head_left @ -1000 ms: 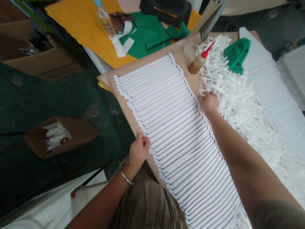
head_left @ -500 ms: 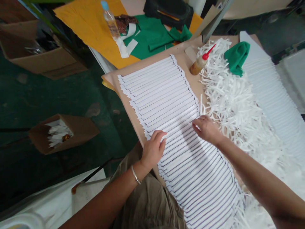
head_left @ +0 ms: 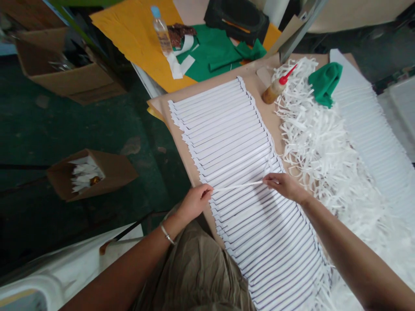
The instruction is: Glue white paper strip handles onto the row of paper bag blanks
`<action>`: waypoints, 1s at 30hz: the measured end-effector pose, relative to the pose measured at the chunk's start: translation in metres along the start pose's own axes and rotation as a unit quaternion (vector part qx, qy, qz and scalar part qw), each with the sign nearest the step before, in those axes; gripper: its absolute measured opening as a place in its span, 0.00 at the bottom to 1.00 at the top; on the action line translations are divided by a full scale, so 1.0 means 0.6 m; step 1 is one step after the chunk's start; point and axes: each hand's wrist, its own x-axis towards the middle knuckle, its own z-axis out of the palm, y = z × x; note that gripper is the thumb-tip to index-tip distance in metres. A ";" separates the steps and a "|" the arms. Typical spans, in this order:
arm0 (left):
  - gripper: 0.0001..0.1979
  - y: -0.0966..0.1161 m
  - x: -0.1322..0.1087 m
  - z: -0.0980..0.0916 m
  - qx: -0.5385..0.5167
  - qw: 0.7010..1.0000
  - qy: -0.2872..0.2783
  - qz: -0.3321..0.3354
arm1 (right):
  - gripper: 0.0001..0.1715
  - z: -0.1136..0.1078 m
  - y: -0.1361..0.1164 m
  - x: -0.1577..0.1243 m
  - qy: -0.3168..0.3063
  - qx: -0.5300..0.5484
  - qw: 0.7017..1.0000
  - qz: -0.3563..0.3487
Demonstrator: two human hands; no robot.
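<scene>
Paper strip [head_left: 238,186] spans both hands, lying across the lower part of the fanned strip stack [head_left: 233,129], at a slight angle to its rows. Left hand [head_left: 194,201]: grip clamped on the strip's left end, at the stack's left edge. Right hand [head_left: 285,188]: grip clamped on the strip's right end, fingertips together, near the stack's right edge. Stack sits on a brown board [head_left: 272,125] and runs down its length toward the person. Along the board's right side: heap of shredded white paper [head_left: 324,172]. Far right corner: glue bottle [head_left: 274,91] with red nozzle, green cloth [head_left: 325,83]. Second fanned stack [head_left: 369,129] lies past the shreds. Progress: many strips already fanned, jagged ends along the left edge; amount left can't be told.
</scene>
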 end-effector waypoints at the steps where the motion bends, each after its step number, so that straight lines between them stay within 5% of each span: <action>1: 0.11 -0.007 -0.002 -0.002 -0.010 1.000 0.006 -0.011 | 0.18 -0.006 0.009 0.006 0.006 0.011 1.000 0.013; 15: 0.09 -0.013 0.065 -0.014 -0.052 0.984 0.120 -0.124 | 0.15 -0.078 0.045 0.149 0.161 -0.018 0.985 0.065; 30: 0.10 -0.022 0.088 -0.002 0.025 0.971 0.186 -0.148 | 0.09 -0.098 0.061 0.216 0.215 -0.027 0.973 0.074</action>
